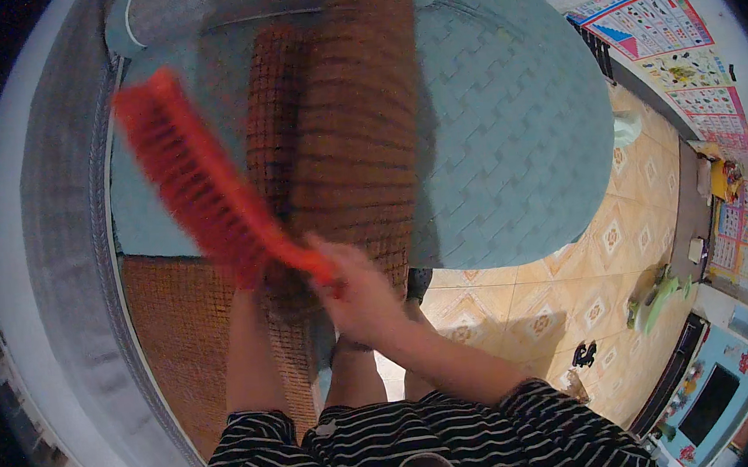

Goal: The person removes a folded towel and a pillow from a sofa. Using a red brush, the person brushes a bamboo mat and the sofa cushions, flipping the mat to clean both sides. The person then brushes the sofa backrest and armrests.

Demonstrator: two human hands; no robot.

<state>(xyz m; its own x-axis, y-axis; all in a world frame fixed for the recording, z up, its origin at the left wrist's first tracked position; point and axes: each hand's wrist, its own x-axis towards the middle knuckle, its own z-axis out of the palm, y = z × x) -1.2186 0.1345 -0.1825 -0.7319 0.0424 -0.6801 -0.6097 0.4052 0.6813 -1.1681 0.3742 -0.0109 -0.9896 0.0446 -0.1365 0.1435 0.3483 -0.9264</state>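
My right hand (359,294) is closed around the handle of a red bristle brush (202,181), blurred by motion. The brush points up and left, with its bristles facing down and left. Beneath and beside it lies a brown ribbed cushion or folded cover (351,117), long and upright in the view, on a sofa seat with a grey-green cover (498,131). My left forearm reaches up to the near end of the brown piece. The left hand itself is hidden behind the brush's bristles and the brown piece.
More brown ribbed fabric (177,328) covers the seat at the left, beside a grey sofa back (69,211). Patterned floor tiles (485,304) lie at the right, with small black objects (584,354) and a green item (659,300) on them. Charts (670,26) hang on the wall.
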